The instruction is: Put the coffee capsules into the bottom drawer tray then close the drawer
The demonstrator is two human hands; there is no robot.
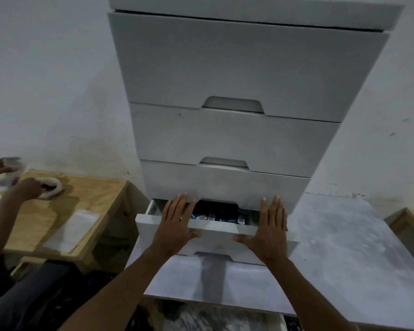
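Note:
A white chest of drawers (pixel 237 139) stands against the wall. Its bottom drawer (pixel 215 242) is open only a narrow gap. In that gap a dark tray with blue and silver coffee capsules (pixel 215 217) shows, mostly hidden under the drawer above. My left hand (pixel 177 223) lies flat, fingers spread, over the drawer front's top edge at the left. My right hand (pixel 270 230) lies flat on the same edge at the right. Neither hand holds anything.
The chest stands on a grey-white board (pixel 339 247). To the left is a low plywood table (pixel 65 211) with a clear plastic bag (pixel 72 232), where another person's hands (pixel 22 187) handle a white object. A wooden frame (pixel 409 230) sits at the far right.

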